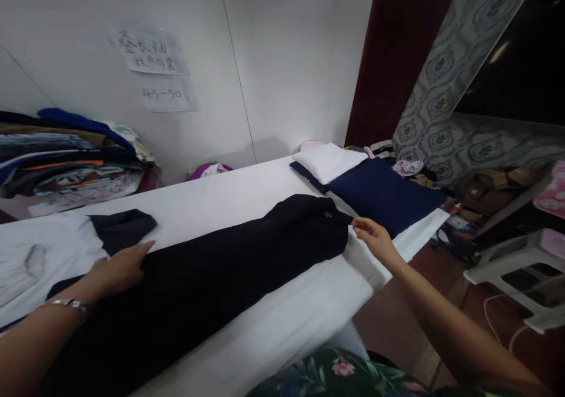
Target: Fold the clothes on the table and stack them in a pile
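A long black garment [238, 255] lies stretched across the white-covered table, with a small light mark near its right end. At that end my right hand [375, 241] pinches a narrow black tip of the cloth between thumb and fingers. My left hand [117, 273], a silver bracelet at its wrist, rests at the upper edge of the garment's left part. Its index finger is stretched out and the other fingers are partly hidden. Beside the left hand lie a white garment [53, 244] and a dark grey piece of cloth [128, 229].
A white pillow-like folded item [329, 160] lies on navy cloth [384, 191] at the table's right end. Folded clothes [75, 155] are stacked at the back left. Handwritten paper signs [150, 55] hang on the wall. A white plastic stool [521, 273] stands at right.
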A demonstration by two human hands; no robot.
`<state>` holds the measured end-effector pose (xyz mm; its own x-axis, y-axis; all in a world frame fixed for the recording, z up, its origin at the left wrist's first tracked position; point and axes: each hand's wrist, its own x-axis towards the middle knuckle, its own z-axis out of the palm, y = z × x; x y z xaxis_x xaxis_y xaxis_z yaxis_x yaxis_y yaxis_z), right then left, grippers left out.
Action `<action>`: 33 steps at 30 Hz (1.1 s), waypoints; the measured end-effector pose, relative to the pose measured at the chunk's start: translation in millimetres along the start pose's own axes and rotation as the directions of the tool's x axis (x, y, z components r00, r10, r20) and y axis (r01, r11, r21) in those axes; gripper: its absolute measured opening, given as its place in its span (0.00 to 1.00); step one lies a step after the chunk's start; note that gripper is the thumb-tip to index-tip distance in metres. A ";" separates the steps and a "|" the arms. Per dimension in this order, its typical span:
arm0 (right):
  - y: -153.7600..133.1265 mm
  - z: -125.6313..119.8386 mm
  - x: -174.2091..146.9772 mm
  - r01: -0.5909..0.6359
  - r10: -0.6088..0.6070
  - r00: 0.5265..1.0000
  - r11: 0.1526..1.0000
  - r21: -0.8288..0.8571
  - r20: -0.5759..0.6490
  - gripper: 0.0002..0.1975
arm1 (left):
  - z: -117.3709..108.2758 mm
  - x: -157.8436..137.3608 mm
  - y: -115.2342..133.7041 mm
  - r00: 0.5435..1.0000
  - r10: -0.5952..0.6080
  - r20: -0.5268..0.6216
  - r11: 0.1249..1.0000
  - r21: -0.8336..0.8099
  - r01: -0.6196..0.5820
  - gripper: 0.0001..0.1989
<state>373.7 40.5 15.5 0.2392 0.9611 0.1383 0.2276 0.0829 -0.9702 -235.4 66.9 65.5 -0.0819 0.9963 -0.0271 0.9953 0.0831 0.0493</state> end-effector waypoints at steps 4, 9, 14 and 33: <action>-19.5 29.3 42.2 0.203 -0.196 0.975 0.977 -0.067 0.108 0.13 | -10.2 -22.7 75.9 0.978 0.176 -0.108 0.979 -0.084 -0.186 0.26; -26.7 82.6 84.9 0.426 -0.298 0.878 0.843 -0.328 0.375 0.25 | 3.1 -53.6 159.6 0.899 0.425 -0.103 0.879 -0.188 -0.437 0.30; -20.0 92.1 106.0 0.544 -0.228 0.813 0.626 -0.559 0.536 0.22 | 18.2 -62.4 165.5 0.899 0.424 -0.107 0.888 -0.143 -0.436 0.31; -33.4 100.5 118.8 0.496 -0.263 0.852 0.681 -0.539 0.453 0.18 | 5.3 -7.4 133.5 0.987 0.152 -0.058 0.949 -0.271 -0.162 0.28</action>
<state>299.7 178.4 44.3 -0.2832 0.9164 0.2828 0.7820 0.3913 -0.4851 -101.7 70.4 67.0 0.0672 0.9970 0.0384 0.9437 -0.0761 0.3218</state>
